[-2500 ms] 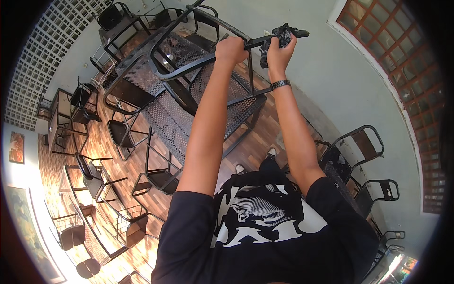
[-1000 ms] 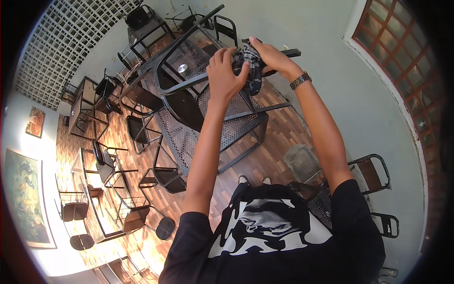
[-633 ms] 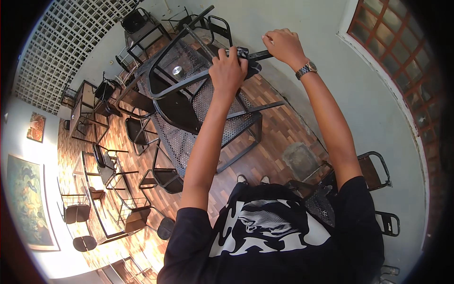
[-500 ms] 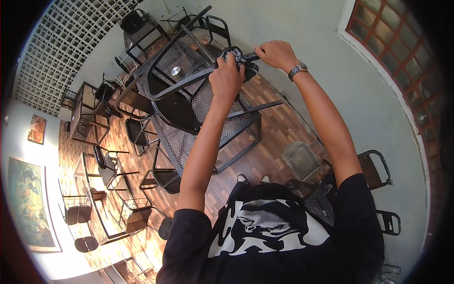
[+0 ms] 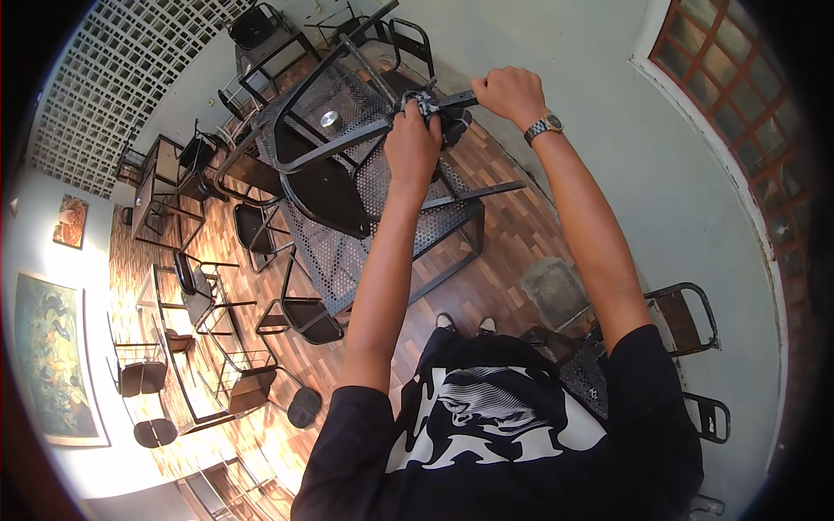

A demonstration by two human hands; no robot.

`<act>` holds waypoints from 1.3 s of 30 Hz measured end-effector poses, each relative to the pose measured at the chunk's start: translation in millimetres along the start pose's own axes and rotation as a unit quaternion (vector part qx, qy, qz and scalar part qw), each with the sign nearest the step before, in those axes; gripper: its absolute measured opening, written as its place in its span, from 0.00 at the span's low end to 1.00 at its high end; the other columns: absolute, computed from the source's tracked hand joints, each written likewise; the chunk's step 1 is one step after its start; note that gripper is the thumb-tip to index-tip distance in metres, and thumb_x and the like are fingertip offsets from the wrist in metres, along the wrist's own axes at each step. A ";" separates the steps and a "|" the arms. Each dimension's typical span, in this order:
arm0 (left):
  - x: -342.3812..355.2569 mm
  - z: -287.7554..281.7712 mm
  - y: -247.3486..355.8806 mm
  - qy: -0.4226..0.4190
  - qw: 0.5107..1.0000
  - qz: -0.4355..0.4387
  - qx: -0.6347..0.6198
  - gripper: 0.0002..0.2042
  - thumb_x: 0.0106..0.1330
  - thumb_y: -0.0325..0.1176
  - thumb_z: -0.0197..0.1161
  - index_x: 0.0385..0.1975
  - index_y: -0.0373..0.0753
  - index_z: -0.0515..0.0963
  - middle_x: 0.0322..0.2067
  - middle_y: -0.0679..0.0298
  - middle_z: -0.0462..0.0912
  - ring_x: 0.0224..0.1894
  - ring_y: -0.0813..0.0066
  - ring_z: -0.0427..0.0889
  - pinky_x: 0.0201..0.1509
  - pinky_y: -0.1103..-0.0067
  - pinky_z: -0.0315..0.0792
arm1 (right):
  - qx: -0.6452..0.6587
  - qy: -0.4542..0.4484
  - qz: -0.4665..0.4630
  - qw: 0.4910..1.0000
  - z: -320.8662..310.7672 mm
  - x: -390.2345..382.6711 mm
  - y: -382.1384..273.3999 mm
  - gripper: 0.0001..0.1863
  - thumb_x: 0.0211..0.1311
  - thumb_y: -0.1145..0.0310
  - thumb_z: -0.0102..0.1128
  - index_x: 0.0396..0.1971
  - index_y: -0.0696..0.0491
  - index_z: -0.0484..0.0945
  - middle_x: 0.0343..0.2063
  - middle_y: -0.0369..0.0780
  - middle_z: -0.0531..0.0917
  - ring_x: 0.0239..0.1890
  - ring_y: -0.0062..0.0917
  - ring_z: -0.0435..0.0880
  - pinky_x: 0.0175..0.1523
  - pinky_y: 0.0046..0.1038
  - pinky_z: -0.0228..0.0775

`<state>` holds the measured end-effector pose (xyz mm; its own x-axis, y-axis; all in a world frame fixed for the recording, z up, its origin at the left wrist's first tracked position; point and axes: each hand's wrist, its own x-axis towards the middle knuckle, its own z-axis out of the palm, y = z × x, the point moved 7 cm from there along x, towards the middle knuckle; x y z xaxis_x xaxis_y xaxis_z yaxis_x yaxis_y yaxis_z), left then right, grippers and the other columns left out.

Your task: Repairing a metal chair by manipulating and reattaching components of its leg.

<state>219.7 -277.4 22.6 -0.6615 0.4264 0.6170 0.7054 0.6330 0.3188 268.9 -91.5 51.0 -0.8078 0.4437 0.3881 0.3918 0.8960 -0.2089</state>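
Obliquely, the long axis of the metal bar [image 5: 343, 146] of an overturned dark chair [image 5: 317, 182] runs from near left to far right, its straight end pointing right toward the pale wall [image 5: 591, 113] and its rounded bend lying at the left. A second bar [image 5: 478, 192], nearer, also points right. The frame is slim and worn; the chair's panel [image 5: 334, 207] is dark, broad and round-edged. Beneath is a table [image 5: 326, 252] of perforated metal, bearing a small, shiny round object [image 5: 330, 120]. The chair lies over this table, its panel left of both hands. The left hand [image 5: 413, 143] grips a crumpled cloth [image 5: 427, 102], dark with a pale pattern, against the bar; the right hand [image 5: 512, 95], to the right of the cloth, is curled around the bar's right end.
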 end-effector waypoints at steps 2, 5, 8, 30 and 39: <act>-2.6 -2.0 0.3 0.011 1.000 0.000 -0.011 0.21 0.62 0.39 0.62 0.50 0.33 0.72 0.34 0.49 0.80 0.32 0.50 0.83 0.33 0.64 0.78 | -0.005 -0.014 0.010 1.000 1.1 0.2 0.9 0.22 0.57 0.55 0.45 0.22 0.54 0.86 0.23 0.48 0.84 0.28 0.44 0.84 0.36 0.41 0.76; -4.5 0.9 -3.8 -0.002 1.000 -0.016 -0.016 0.20 0.63 0.38 0.61 0.52 0.34 0.72 0.36 0.49 0.79 0.35 0.51 0.83 0.35 0.64 0.78 | -0.007 -0.013 0.001 1.000 3.4 0.6 -1.7 0.23 0.57 0.54 0.45 0.23 0.55 0.86 0.24 0.49 0.85 0.29 0.44 0.85 0.37 0.41 0.77; -4.8 -3.9 -11.1 0.017 0.999 -0.018 -0.026 0.20 0.63 0.37 0.61 0.51 0.34 0.71 0.37 0.49 0.79 0.36 0.50 0.82 0.37 0.64 0.78 | -0.016 -0.012 -0.004 1.000 4.3 -0.9 -9.2 0.23 0.58 0.54 0.45 0.24 0.54 0.86 0.25 0.48 0.85 0.30 0.44 0.85 0.37 0.41 0.77; -9.5 -16.5 -45.5 0.042 0.991 -0.116 -0.057 0.18 0.64 0.37 0.59 0.53 0.38 0.74 0.32 0.41 0.81 0.36 0.41 0.81 0.42 0.58 0.74 | 0.012 0.029 0.009 0.999 15.5 -9.9 -48.1 0.21 0.58 0.54 0.45 0.24 0.49 0.87 0.24 0.45 0.85 0.29 0.41 0.86 0.33 0.39 0.77; -9.5 -14.1 -46.6 0.053 0.986 -0.104 -0.116 0.18 0.64 0.36 0.59 0.51 0.36 0.76 0.28 0.40 0.81 0.33 0.41 0.81 0.37 0.57 0.73 | 0.017 0.059 0.008 0.998 14.9 -14.0 -46.1 0.21 0.57 0.54 0.46 0.21 0.50 0.86 0.22 0.45 0.84 0.28 0.40 0.86 0.32 0.39 0.76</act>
<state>196.8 -320.1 12.0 -0.7761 0.2261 0.5887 0.6053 0.5290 0.5948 255.5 -139.3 41.8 -0.7439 0.4583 0.4864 0.3871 0.8888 -0.2454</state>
